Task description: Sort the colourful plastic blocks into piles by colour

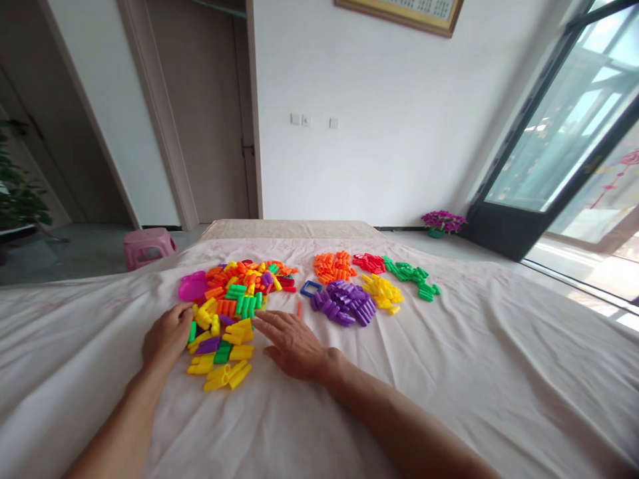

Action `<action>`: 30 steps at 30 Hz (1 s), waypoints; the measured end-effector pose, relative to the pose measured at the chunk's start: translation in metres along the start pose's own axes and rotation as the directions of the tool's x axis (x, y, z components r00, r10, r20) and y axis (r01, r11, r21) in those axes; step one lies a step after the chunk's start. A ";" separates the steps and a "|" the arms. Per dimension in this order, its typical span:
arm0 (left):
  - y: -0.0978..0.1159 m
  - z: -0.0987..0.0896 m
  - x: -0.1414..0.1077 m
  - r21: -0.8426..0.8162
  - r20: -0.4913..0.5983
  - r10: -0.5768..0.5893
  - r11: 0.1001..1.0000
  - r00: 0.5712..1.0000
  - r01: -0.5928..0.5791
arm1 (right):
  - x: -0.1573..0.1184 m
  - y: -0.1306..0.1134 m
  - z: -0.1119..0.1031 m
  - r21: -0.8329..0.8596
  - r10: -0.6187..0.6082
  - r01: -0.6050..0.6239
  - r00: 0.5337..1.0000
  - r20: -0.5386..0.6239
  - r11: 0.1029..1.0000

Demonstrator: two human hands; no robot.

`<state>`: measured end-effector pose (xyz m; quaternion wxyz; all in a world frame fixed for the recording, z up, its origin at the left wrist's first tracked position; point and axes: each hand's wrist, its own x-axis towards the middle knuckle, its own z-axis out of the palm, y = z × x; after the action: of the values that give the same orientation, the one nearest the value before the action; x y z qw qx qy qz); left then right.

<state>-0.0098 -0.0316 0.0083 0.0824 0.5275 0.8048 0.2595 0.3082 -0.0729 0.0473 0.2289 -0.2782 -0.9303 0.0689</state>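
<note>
A mixed pile of plastic building pieces [238, 307] in yellow, orange, green, purple and red lies on the cloth-covered table between my hands. My left hand [168, 334] is at the pile's left edge, its fingers curled in beside a green piece [192, 331] and some yellow pieces [206, 313]. What those fingers hold, if anything, is hidden. At the right edge of the pile, my right hand [292, 342] lies palm down with its fingers stretched out and nothing visible in them. Loose yellow pieces [227, 376] are spread at the near side.
Sorted heaps stand right of centre: purple pieces [343, 303], orange pieces [333, 266], yellow pieces [382, 291], red pieces [369, 263] and green pieces [410, 273]. A blue square frame [310, 288] lies beside the purple heap. A magenta plastic dish [192, 287] adjoins the mixed pile.
</note>
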 end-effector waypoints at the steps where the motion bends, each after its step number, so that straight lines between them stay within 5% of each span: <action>1: 0.000 0.000 0.000 0.003 -0.003 0.004 1.000 1.000 -0.004 | 0.002 -0.002 0.004 -0.008 -0.022 0.023 1.000 0.018 1.000; 7: 0.002 -0.001 -0.001 0.003 -0.007 -0.009 1.000 1.000 0.009 | 0.008 0.003 0.016 -0.024 -0.084 0.084 0.996 0.031 0.996; 14: 0.004 -0.002 -0.002 0.009 -0.005 -0.012 1.000 1.000 0.012 | 0.006 0.003 0.016 -0.011 -0.012 0.011 0.998 -0.056 1.000; 20: 0.006 -0.003 -0.003 0.047 -0.016 -0.011 0.999 1.000 0.011 | 0.009 -0.004 0.018 0.063 -0.123 0.120 0.991 0.057 0.991; 26: 0.005 -0.003 -0.002 0.045 -0.010 0.005 0.999 1.000 -0.005 | 0.006 0.000 0.024 0.048 0.000 0.000 1.000 -0.008 0.999; 30: 0.004 -0.002 -0.002 0.049 -0.018 0.009 0.999 1.000 -0.008 | 0.006 -0.003 0.019 0.101 -0.093 0.091 0.996 0.012 0.991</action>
<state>-0.0067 -0.0325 0.0118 0.0608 0.5304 0.8093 0.2450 0.2938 -0.0721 0.0337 0.2377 -0.2224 -0.9394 0.1075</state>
